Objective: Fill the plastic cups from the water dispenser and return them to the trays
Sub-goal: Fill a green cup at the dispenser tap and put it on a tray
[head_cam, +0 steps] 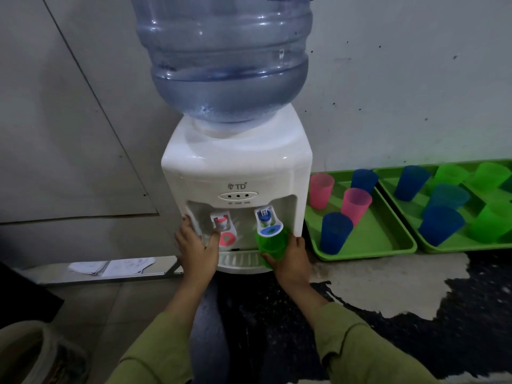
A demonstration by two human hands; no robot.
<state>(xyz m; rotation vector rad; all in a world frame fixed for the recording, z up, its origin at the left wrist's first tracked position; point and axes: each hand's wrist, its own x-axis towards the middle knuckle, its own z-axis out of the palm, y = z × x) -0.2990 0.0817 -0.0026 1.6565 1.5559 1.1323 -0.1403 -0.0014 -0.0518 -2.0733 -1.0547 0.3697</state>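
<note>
**One green cup held under the blue tap**

Seen from the head view, the green cup (271, 242) is gripped by the right hand (293, 259), fingers and thumb curled round its wall. It is held upright just below the blue tap (266, 217) at the front of the water dispenser (235, 167), apparently so that the lever is pushed and the water caught. The left hand (196, 248) is laid open, fingers spread, against the dispenser's left front edge, with the thumb beside the red tap (221, 221). Nothing is held by it, and the dispenser is probably being steadied. The drip tray (238, 259) lies beneath the cup. To the dispenser's right, the nearer tray (360, 257) and, beyond it, the farther tray (471, 248) are set, where the other cups (356, 205) stand within reach. How full any cup is cannot be told.
</note>
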